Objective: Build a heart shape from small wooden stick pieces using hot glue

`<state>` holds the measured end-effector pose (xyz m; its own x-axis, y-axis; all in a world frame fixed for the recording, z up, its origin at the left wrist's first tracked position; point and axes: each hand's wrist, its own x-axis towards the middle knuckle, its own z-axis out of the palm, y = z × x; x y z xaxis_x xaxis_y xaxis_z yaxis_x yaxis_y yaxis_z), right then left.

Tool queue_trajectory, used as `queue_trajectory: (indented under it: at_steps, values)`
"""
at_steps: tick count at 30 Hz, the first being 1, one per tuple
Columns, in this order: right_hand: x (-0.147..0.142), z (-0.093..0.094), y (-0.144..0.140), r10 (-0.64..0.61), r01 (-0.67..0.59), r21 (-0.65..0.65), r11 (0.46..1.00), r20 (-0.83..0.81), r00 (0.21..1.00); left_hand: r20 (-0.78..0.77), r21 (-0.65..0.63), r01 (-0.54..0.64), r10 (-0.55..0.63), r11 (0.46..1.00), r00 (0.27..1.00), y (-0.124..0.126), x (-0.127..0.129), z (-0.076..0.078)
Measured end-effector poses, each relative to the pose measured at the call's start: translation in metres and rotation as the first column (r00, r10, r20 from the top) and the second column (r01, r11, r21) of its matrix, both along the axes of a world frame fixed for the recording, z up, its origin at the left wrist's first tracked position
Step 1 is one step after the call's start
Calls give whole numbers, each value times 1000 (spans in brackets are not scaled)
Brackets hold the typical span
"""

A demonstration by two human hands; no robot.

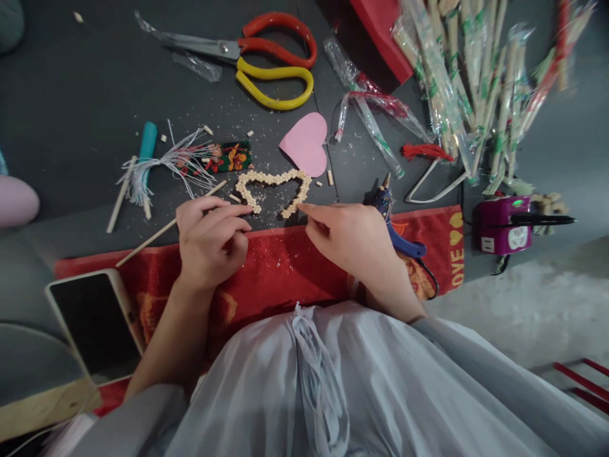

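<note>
A heart-shaped outline (305,188) of small pale wooden pieces lies on the dark table, with a gap between its two lower ends. My left hand (209,238) is beside the left end, one fingertip reaching it, the other fingers loosely bent and apart. At the right end, the stretched index finger of my right hand (354,238) touches the outline, its thumb held apart below. Neither hand appears to grip anything. A thin wooden stick (152,238) passes by the left fingers, partly hidden. Above the outline is a pink paper heart (308,143).
Scissors (238,47) lie at the back. A glue gun (387,206) is right of my right hand, near a purple box (504,222). Wrapped sticks (457,82) fill the back right. A red towel (280,266) and a phone (95,324) lie in front; white strings (164,165) lie left.
</note>
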<state>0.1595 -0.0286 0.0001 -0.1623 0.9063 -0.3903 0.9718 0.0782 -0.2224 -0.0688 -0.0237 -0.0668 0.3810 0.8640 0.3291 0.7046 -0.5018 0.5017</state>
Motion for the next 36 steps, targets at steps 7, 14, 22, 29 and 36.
queue_trajectory:
  at_steps: [7,14,22,29,36]
  values:
    - [0,2,0,8,-8,-16,1000,-1,1000,8,18,7,-8,1000,1000,0,0,0]
    - [1,2,0,-2,2,15,1000,17,1000,15,-9,13,-13,1000,1000,0,0,0]
    - [3,-1,0,-31,30,25,999,55,998,40,30,23,-24,999,999,1,1,-1]
    - [1,-2,1,-34,32,28,999,51,998,31,47,31,-32,998,999,1,1,-1]
    - [1,-3,1,-39,38,25,999,46,998,27,48,37,-39,998,999,2,0,0]
